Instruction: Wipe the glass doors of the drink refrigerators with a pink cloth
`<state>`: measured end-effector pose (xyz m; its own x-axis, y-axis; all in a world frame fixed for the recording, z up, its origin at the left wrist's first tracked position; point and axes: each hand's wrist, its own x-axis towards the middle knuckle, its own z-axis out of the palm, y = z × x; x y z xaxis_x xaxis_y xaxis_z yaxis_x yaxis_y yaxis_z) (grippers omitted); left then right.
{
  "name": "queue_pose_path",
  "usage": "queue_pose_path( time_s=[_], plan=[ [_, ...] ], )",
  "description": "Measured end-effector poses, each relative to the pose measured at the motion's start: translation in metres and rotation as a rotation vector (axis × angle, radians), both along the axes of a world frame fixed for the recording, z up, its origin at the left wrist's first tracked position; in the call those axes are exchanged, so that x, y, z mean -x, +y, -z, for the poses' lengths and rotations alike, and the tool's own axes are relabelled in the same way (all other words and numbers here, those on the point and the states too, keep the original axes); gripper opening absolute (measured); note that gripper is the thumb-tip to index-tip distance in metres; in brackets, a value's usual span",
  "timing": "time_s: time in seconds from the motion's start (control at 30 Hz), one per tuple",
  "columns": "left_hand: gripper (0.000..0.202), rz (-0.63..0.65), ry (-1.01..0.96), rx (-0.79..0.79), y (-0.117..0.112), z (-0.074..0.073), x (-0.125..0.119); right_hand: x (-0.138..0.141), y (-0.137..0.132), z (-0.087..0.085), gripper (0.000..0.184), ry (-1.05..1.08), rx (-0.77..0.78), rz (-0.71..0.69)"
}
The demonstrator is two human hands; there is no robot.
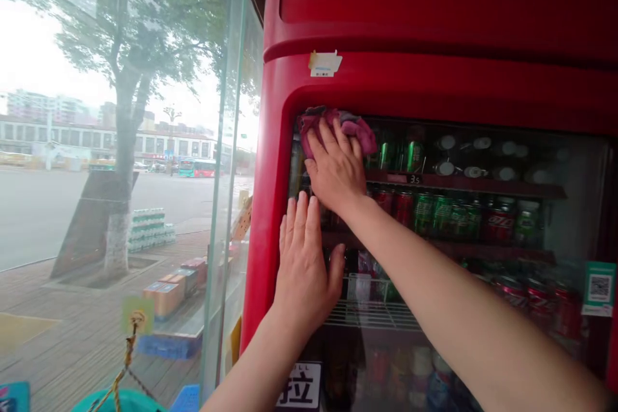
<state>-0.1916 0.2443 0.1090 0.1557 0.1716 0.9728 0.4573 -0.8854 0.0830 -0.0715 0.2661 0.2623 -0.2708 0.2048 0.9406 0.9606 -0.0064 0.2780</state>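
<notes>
Storefront glass (226,141) runs along the left of your view. Through it you can see a road, a green-and-red bus (197,168), a long low building, and a tree (118,225) with stacked packs of bottled water (149,230) near its trunk. To the right, you face a red drinks cooler (434,90) with white script across its top and a glass door (570,174) set into its front.

Your two hands are just apart, one above the other, and both are on the glass near the door's left edge. Your right hand (335,170) is higher, its fingers spread as it presses a crumpled pink cloth (345,123) against the top corner of the door. Your left hand (304,270) lies bare and open, flat on the glass just below, holding nothing.

Behind the glass, shelves hold rows of green cans (425,212) and red cans (499,225), with a wire rack (371,315) lower down. A green QR-code sticker (599,288) sits at the door's right side, and a small white paper tag (325,63) is stuck to the red housing above your hands.
</notes>
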Motion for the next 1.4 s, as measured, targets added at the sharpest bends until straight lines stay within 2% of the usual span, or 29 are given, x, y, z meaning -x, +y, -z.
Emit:
queue_pose_path(
  time_s=[0.17,0.37,0.5,0.6,0.7,0.8,0.9,1.07,1.2,1.3,1.4],
  plan=[
    [0.091,-0.027,-0.028,-0.002,0.001,0.004,0.013,0.019,0.001,0.027,0.057,-0.041,0.075,-0.004],
    [0.095,-0.062,-0.003,-0.066,0.016,0.008,0.017,0.028,-0.004,0.071,0.056,-0.023,0.111,0.003],
    [0.089,-0.073,0.089,-0.075,0.022,0.011,0.02,0.024,-0.009,0.108,0.064,-0.068,0.126,0.001],
    [0.086,-0.092,0.196,-0.036,0.021,0.023,0.02,0.014,-0.012,0.139,0.073,-0.156,0.127,-0.013],
    [0.087,-0.162,0.217,0.052,0.017,0.04,0.013,0.001,-0.018,0.166,0.08,-0.21,0.095,-0.03],
    [0.092,-0.243,0.245,0.117,0.011,0.055,-0.003,-0.016,-0.027,0.184,0.083,-0.207,0.073,-0.032],
    [0.095,-0.255,0.312,0.115,0.002,0.062,-0.025,-0.042,-0.041,0.196,0.085,-0.187,0.086,0.005],
    [0.095,-0.162,0.427,0.064,-0.017,0.064,-0.069,-0.097,-0.066,0.213,0.085,-0.116,0.122,0.097],
    [0.088,-0.061,0.477,-0.02,-0.029,0.062,-0.111,-0.144,-0.084,0.233,0.083,0.005,0.104,0.161],
    [0.077,0.013,0.536,-0.083,-0.037,0.059,-0.142,-0.172,-0.091,0.25,0.083,0.136,0.04,0.203],
    [0.069,0.048,0.553,-0.136,-0.04,0.058,-0.159,-0.183,-0.089,0.262,0.077,0.233,-0.072,0.236]
  ],
)
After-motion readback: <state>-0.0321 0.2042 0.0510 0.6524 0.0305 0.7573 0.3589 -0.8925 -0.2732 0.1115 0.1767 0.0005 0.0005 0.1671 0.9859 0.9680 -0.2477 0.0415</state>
